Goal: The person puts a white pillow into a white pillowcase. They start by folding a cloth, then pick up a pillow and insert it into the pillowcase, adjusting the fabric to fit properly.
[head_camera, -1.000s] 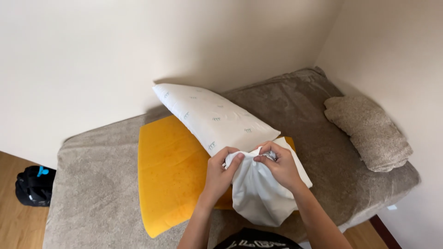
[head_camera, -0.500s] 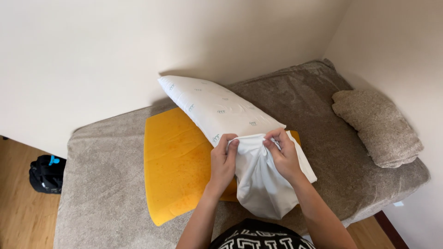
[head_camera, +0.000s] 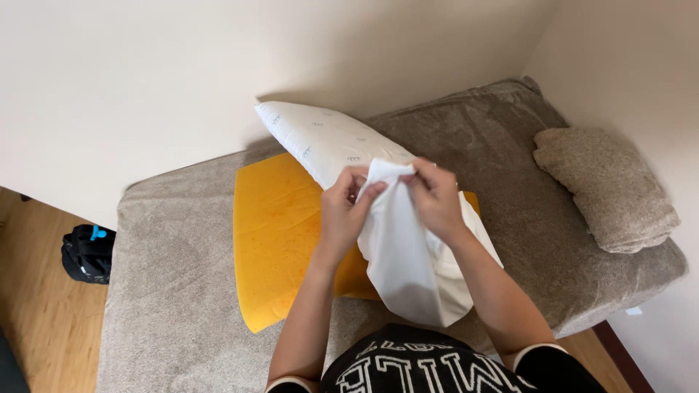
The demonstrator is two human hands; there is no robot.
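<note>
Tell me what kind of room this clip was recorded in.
Probably a bedroom at home: a bed with a grey-brown cover in a wall corner, a patterned white pillow on it, and wooden flooring with a black bag beside it.

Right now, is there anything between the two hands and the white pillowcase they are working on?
Nothing visible. The left hand and right hand both grip the top edge of the white pillowcase directly, over the white pillow that lies on the yellow foam pad.

Change: left hand and right hand, earlier lower on the white fabric pillowcase, now pinch its raised upper edge closer together.
</note>
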